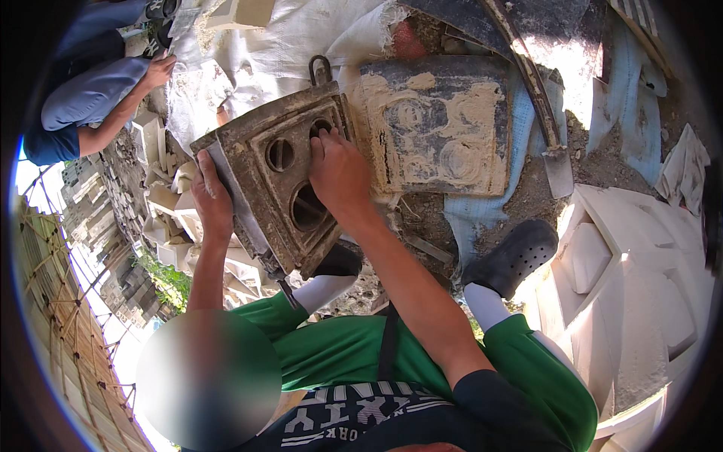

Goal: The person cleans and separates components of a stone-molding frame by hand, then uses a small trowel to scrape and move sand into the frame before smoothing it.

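Tilted up before me is a heavy, dirt-caked metal mould (260, 124) with round holes and a loop handle at its far edge. My left hand (214, 200) is closed on the mould's left side, thumb side toward the top. Bent fingers of my right hand (339, 177) reach the upper right hole and grip its rim; the fingertips are partly hidden inside. Right of the mould lies a square dark plate (493, 120) smeared with pale clay, with rounded shapes on its face.
A long-handled spade (559, 169) lies beyond the plate on blue woven sheeting (527, 143). Large pale cast pieces (633, 279) are stacked at the right. White sacking (301, 30) covers ground at the far side. Another person's hand (160, 69) shows at upper left.
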`<state>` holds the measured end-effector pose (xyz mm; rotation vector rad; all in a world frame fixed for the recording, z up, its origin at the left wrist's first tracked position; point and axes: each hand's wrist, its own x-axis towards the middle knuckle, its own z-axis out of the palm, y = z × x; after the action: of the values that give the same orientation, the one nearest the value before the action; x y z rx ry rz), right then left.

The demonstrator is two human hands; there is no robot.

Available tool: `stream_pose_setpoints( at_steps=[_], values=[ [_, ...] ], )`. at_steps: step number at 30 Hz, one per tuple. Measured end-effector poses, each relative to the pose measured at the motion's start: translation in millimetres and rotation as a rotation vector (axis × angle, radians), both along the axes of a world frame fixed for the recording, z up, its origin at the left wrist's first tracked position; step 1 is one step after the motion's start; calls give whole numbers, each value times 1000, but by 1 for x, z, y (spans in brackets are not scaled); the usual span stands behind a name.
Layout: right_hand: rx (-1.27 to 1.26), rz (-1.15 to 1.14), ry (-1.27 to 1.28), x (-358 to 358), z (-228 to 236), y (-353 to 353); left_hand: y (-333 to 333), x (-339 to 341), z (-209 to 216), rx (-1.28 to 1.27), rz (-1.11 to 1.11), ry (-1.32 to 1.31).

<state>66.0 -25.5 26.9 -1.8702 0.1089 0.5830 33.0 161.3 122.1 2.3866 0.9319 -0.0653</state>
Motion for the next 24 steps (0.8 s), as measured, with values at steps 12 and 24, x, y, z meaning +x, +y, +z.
stream_pose_setpoints(
  at_steps=[12,24],
  values=[
    [326,-298,-331,-36,14,17,19,-6,-11,24,-145,-130],
    [295,-201,-408,-100,-4,18,91,-20,-24,-583,189,-130]
  ],
)
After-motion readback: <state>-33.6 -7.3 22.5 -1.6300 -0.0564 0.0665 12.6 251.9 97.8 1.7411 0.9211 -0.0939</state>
